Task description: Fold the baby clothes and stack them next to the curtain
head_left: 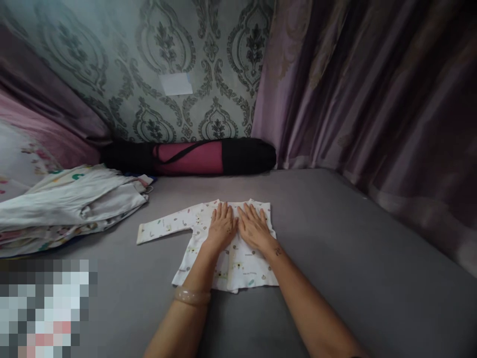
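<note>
A small white long-sleeved top (242, 271) with a scattered print lies flat on the grey surface, its neckline facing away from me. One sleeve (166, 226) stretches out to the left; on the right side no sleeve shows, so it may be folded under or hidden. My left hand (222, 223) rests flat on the upper left of the top, fingers extended. Beside it, my right hand (254, 226) presses flat on the upper right, fingers spread. The two hands nearly meet at the thumbs. Neither grips the cloth.
Grey bedding (335, 248) spreads around the top. A heap of pale clothes (82, 199) lies at the left. Along the patterned wall (208, 64) rests a long black and maroon bag (190, 156). Purple curtains (354, 89) hang at the right. The lower left corner is pixelated.
</note>
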### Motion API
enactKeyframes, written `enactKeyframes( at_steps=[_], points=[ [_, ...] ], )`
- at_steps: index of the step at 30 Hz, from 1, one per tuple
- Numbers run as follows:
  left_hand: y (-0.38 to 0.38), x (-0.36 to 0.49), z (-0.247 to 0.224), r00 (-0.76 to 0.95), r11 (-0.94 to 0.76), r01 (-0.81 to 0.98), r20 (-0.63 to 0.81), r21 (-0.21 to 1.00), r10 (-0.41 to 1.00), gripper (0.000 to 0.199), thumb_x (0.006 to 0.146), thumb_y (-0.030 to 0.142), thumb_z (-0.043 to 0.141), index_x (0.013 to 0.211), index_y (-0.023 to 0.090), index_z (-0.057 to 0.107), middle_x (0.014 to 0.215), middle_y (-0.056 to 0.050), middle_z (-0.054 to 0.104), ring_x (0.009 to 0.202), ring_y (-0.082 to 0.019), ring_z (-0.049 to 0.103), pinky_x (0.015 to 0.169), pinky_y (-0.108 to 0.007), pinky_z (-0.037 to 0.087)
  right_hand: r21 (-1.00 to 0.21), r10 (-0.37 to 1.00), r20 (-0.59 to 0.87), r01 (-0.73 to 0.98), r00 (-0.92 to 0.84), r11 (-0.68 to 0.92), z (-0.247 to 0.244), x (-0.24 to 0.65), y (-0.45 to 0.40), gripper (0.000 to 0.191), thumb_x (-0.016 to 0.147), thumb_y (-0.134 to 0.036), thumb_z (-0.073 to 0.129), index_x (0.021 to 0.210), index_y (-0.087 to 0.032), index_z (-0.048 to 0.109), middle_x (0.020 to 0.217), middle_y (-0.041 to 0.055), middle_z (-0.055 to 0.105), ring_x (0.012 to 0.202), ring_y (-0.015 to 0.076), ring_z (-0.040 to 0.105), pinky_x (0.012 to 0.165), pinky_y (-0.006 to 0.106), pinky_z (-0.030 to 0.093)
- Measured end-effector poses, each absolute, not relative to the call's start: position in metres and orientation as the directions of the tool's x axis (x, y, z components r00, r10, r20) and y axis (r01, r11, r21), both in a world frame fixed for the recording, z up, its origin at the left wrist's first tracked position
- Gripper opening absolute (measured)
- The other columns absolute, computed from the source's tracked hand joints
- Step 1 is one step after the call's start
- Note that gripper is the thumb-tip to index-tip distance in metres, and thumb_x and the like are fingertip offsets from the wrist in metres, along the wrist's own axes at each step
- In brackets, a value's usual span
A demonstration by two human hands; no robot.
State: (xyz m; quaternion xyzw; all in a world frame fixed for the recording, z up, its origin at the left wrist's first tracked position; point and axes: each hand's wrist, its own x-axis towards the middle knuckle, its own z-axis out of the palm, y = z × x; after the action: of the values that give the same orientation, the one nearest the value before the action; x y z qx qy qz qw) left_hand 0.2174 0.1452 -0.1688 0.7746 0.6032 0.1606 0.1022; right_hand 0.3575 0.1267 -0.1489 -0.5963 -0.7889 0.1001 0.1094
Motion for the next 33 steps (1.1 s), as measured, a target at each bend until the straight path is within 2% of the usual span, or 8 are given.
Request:
enactKeyframes(
  at_steps=[4,10,14,16,20,23,26,33],
  points=[
    [0.144,0.22,-0.169,0.197,-0.211,0.903,0.076,0.374,0.977,0.062,0.095,0.04,0.033,0.143,0.001,0.034,0.154,-0.024,0.023,0.145,-0.035,0.014,0.116,-0.049,0.011,-0.259,0.98,0.082,0.946,-0.18,0.195,-0.156,0.362,0.128,0.058,0.097,-0.033,0.027,0.149,-0.009,0.031,0.157,0.0124,0.022,0.145,0.0247,0.014,0.117,0.045,0.004],
    [0.143,0.223,-0.166,0.174,-0.185,0.906,0.064,0.38,0.983,0.064,0.095,0.041,0.033,0.144,0.0,0.033,0.153,-0.026,0.022,0.145,-0.035,0.013,0.115,-0.051,0.009,-0.264,0.977,0.091,0.941,-0.192,0.209,-0.158,0.365,0.13,0.059,0.097,-0.035,0.025,0.148,-0.005,0.032,0.155,0.0133,0.025,0.144,0.025,0.017,0.117,0.042,0.007],
    [0.143,0.222,-0.164,0.153,-0.169,0.931,0.073,0.323,0.985,0.065,0.096,0.042,0.029,0.144,-0.001,0.032,0.154,-0.025,0.022,0.145,-0.035,0.014,0.116,-0.049,0.011,-0.22,0.982,0.171,0.968,-0.084,0.121,-0.159,0.368,0.132,0.062,0.098,-0.036,0.025,0.148,0.001,0.027,0.155,0.0172,0.023,0.145,0.0269,0.015,0.117,0.044,0.004],
    [0.143,0.221,-0.163,0.156,-0.162,0.949,0.046,0.269,0.987,0.065,0.096,0.043,0.028,0.145,-0.001,0.031,0.154,-0.024,0.021,0.144,-0.035,0.015,0.116,-0.048,0.011,-0.204,0.989,0.146,0.977,-0.034,0.063,-0.161,0.369,0.133,0.063,0.098,-0.036,0.025,0.147,0.003,0.028,0.154,0.0196,0.024,0.144,0.0282,0.016,0.116,0.044,0.005],
    [0.141,0.222,-0.161,0.15,-0.15,0.974,0.013,0.173,0.989,0.067,0.097,0.045,0.023,0.146,-0.001,0.029,0.155,-0.022,0.021,0.144,-0.032,0.018,0.116,-0.048,0.014,-0.204,0.996,0.079,0.978,-0.029,0.044,-0.163,0.372,0.136,0.063,0.098,-0.037,0.026,0.147,0.003,0.028,0.154,0.0197,0.023,0.144,0.0281,0.016,0.116,0.043,0.009],
    [0.14,0.223,-0.159,0.124,-0.126,0.983,0.022,0.132,0.992,0.068,0.098,0.046,0.02,0.146,0.0,0.029,0.155,-0.02,0.02,0.145,-0.031,0.016,0.117,-0.047,0.014,-0.221,0.996,0.09,0.975,-0.013,0.033,-0.159,0.377,0.137,0.063,0.098,-0.037,0.024,0.147,0.002,0.027,0.155,0.0186,0.024,0.144,0.0282,0.017,0.116,0.043,0.009],
    [0.141,0.222,-0.159,0.095,-0.096,0.987,0.008,0.128,0.995,0.068,0.098,0.047,0.018,0.148,0.0,0.026,0.156,-0.018,0.02,0.145,-0.031,0.015,0.117,-0.045,0.014,-0.209,0.992,0.116,0.978,0.046,-0.021,-0.157,0.384,0.138,0.063,0.099,-0.037,0.024,0.148,0.003,0.026,0.155,0.0194,0.023,0.144,0.0301,0.017,0.116,0.044,0.01],
    [0.143,0.22,-0.16,0.077,-0.069,0.986,-0.047,0.153,0.996,0.07,0.097,0.047,0.018,0.148,-0.001,0.022,0.155,-0.02,0.021,0.145,-0.03,0.017,0.117,-0.046,0.014,-0.205,0.998,0.034,0.978,0.053,-0.045,-0.162,0.392,0.142,0.064,0.098,-0.037,0.025,0.147,0.004,0.025,0.155,0.0211,0.022,0.143,0.0303,0.018,0.115,0.042,0.014]
  ],
)
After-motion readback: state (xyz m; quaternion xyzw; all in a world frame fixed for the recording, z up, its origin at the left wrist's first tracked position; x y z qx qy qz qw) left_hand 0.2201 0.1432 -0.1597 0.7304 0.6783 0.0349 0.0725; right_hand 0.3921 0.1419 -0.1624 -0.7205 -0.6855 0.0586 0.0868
